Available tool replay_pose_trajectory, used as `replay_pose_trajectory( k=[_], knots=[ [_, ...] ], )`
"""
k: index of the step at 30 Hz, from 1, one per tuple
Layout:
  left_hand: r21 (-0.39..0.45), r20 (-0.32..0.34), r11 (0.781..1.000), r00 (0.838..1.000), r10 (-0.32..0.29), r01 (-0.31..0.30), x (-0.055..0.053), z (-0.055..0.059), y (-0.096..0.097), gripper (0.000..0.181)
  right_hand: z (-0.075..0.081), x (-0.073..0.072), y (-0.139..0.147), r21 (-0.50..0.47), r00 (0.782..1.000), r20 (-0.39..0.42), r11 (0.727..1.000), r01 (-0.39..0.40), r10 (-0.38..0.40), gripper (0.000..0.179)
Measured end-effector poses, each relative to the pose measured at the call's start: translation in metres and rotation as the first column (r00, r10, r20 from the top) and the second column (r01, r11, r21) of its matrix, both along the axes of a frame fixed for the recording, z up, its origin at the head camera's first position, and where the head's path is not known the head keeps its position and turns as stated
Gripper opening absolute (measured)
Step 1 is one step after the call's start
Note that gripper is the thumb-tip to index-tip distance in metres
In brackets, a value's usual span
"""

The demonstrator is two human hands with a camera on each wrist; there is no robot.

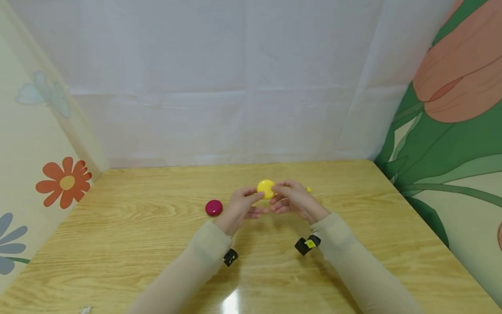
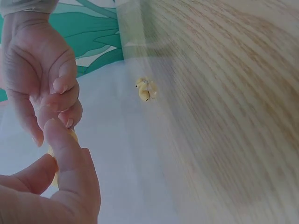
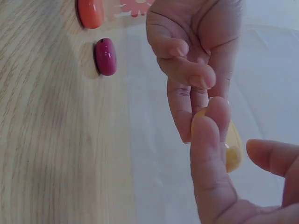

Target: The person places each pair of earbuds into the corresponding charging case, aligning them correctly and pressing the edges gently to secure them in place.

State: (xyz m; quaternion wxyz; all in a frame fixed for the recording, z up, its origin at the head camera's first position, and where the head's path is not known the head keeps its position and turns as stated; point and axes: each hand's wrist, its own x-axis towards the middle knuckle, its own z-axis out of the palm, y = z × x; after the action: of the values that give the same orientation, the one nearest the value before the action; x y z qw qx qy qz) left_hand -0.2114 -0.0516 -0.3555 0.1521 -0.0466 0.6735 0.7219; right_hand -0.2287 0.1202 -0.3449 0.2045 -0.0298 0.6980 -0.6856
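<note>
A glossy yellow disc-like thing (image 1: 266,189) is held up above the table in front of me; its exact kind is unclear. My left hand (image 1: 242,204) pinches its left edge between thumb and index finger. From the other side my right hand (image 1: 294,200) reaches it. In the right wrist view that hand's index finger lies along the yellow disc (image 3: 234,158), while its thumb stands a little apart. The left wrist view has the disc largely hidden behind fingers. A glossy magenta rounded piece (image 1: 213,208) lies on the table just left of my left hand.
Beyond my right hand, a small yellow figure (image 2: 145,89) sits on the wooden table (image 1: 137,244). An orange rounded piece (image 3: 90,13) is near the magenta one. White cloth (image 1: 235,122) hangs behind the table, with flower-painted panels (image 1: 451,144) at the sides.
</note>
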Motion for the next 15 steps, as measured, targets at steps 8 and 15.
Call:
replay_pose_trajectory(
  k=[8, 15],
  knots=[
    [-0.036, -0.039, 0.999, 0.999, -0.015, 0.013, 0.008, 0.002, -0.001, 0.036, 0.004, 0.005, 0.001, 0.054, 0.999, -0.030, 0.998, -0.017, 0.019, 0.040],
    [-0.094, -0.117, 0.995, 0.993, -0.029, 0.018, 0.015, 0.004, -0.002, 0.038, 0.008, 0.011, 0.000, 0.086, 0.998, -0.055, 0.996, -0.024, 0.028, 0.037]
  ],
)
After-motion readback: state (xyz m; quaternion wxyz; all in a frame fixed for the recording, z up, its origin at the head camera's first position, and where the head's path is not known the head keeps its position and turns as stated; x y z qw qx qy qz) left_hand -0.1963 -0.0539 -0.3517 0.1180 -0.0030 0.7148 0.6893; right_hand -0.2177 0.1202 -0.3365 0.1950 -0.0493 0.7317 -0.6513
